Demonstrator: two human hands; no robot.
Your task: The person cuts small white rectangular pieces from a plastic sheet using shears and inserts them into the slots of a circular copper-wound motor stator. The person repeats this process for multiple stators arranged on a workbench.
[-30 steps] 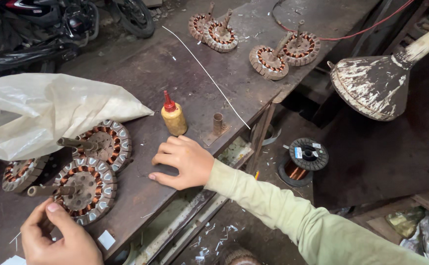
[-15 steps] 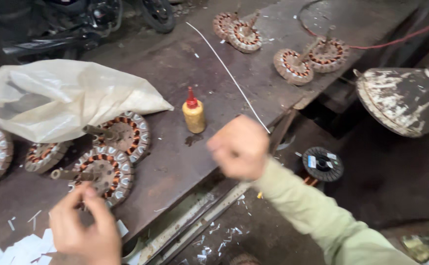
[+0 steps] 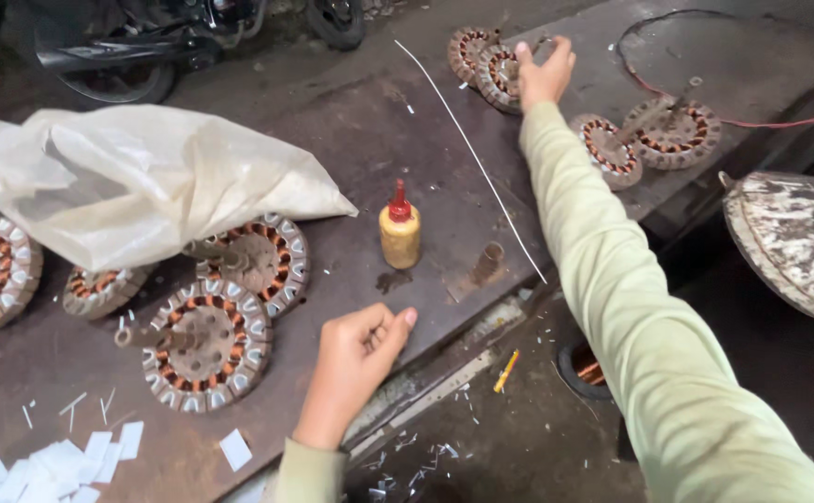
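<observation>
Right hand stretched to bench far edge, fingers open, draped over stator, not yet clenched. Left hand near edge, loosely curled, empty, far from it.

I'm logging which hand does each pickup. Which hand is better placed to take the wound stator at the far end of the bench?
Probably the right hand: it is stretched out over the far stator, fingers on it. The left hand rests at the near bench edge, far short.
</observation>
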